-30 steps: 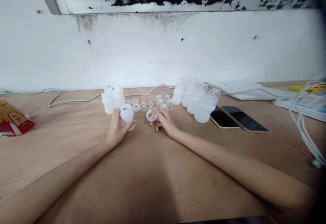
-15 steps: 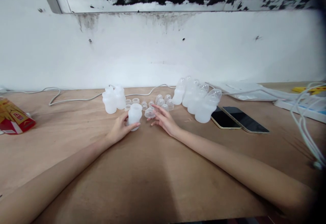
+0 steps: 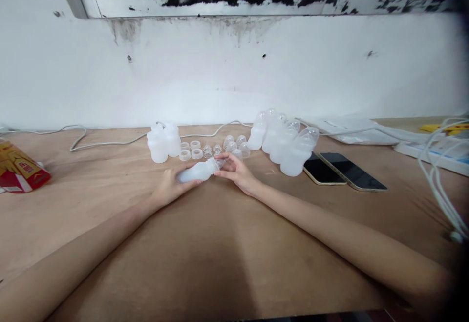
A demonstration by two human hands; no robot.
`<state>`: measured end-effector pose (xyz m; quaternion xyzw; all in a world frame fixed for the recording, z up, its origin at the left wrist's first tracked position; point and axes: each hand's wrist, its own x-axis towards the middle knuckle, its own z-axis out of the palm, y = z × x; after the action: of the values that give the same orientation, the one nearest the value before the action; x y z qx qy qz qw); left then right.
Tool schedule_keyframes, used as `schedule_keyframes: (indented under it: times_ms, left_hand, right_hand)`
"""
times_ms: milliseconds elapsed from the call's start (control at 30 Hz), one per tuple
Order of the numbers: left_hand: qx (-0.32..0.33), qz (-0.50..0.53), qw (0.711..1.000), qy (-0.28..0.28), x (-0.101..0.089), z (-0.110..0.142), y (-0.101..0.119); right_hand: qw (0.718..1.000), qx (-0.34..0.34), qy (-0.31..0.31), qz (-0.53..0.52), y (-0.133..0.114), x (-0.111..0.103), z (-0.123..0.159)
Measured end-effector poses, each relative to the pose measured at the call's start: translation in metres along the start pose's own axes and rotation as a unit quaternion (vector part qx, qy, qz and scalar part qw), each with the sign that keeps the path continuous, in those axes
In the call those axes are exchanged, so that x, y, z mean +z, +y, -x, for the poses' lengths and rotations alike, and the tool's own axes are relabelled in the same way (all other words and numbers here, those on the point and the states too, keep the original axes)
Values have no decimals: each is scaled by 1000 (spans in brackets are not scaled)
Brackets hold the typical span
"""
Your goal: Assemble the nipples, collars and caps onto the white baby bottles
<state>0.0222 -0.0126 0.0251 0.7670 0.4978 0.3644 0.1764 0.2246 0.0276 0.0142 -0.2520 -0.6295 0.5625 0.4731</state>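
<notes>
My left hand point(image 3: 173, 182) is closed round a frosted white baby bottle point(image 3: 197, 171), which lies tilted with its neck to the right. At that neck, my right hand point(image 3: 234, 171) grips a clear nipple with its collar point(image 3: 221, 162), partly hidden by the fingers; it meets the bottle's mouth. Just behind are several collar rings point(image 3: 197, 154), clear nipples point(image 3: 207, 152) and clear dome caps point(image 3: 241, 140). Open bottles point(image 3: 159, 145) stand at the back left. Several capped bottles point(image 3: 293, 153) form a slanting row on the right.
Two phones point(image 3: 353, 171) lie right of the capped bottles. A red and yellow box point(image 3: 22, 168) sits at the far left. White cables point(image 3: 436, 180) hang at the right, near a plastic bag point(image 3: 351, 130). A thin cord point(image 3: 106, 144) runs along the wall.
The bottle in my left hand has gone from upright to tilted and moved right. My right hand has turned the nipple and collar from beside the bottle onto its mouth.
</notes>
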Motion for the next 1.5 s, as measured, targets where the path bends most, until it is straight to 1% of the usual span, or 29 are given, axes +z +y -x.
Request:
schedule_keyframes:
  times_ms: [133,200,300,367,433,500,567,633,733,800,867,900,967,1100,1167,1267,1333,1400,1500]
  left_hand:
    - [-28,44,998,-33,-1,0,-3]
    - [-39,68,996,-52,-2,0,-5]
    - [-35,67,995,-57,-3,0,-6]
    - [-1,31,999,-43,-3,1,-4]
    - [56,-23,998,-28,-2,4,0]
    - [110,-71,991,-15,-1,6,4]
    - [141,-98,985,-4,0,7,6]
    - [150,-108,983,4,0,7,6]
    - [141,-105,984,5,-1,7,6]
    - [132,-103,986,11,-1,6,6]
    - [127,-101,987,19,-2,6,6]
    - [128,-101,986,21,-2,6,6]
    - [129,-100,986,16,-2,6,6]
    - [132,-108,985,-1,-1,7,5]
    - [135,-109,985,-3,-1,7,5]
    - [136,-105,985,8,-1,6,6]
    - [132,-104,986,14,-2,6,7]
    - [126,-107,986,15,-2,7,7]
    - [132,-111,985,9,-2,8,6]
  right_hand:
    - [998,-25,-56,13,-2,-3,1]
    - [995,-30,-84,42,-4,-4,2]
    - [989,-35,-91,109,-8,-4,4]
    - [986,-18,-72,151,-9,-4,5]
    - [982,20,-55,180,-10,-4,6]
    - [976,46,-57,206,-11,-3,8]
    - [968,46,-71,235,-12,-2,9]
    - [963,21,-71,261,-14,-1,11]
    - [968,-37,-62,240,-17,-2,13]
    - [973,-61,-82,208,-18,-3,13]
    - [972,-71,-109,196,-18,-4,12]
    - [970,-72,-114,201,-18,-5,12]
    - [968,-65,-103,221,-15,-4,11]
    - [957,-2,-62,283,-10,-1,10]
    - [951,0,-54,306,-12,0,11]
    - [958,-60,-53,276,-17,0,13]
    - [965,-82,-81,234,-20,-1,13]
    - [970,-68,-101,212,-19,-2,12]
    - [976,-12,-75,202,-13,-3,9]
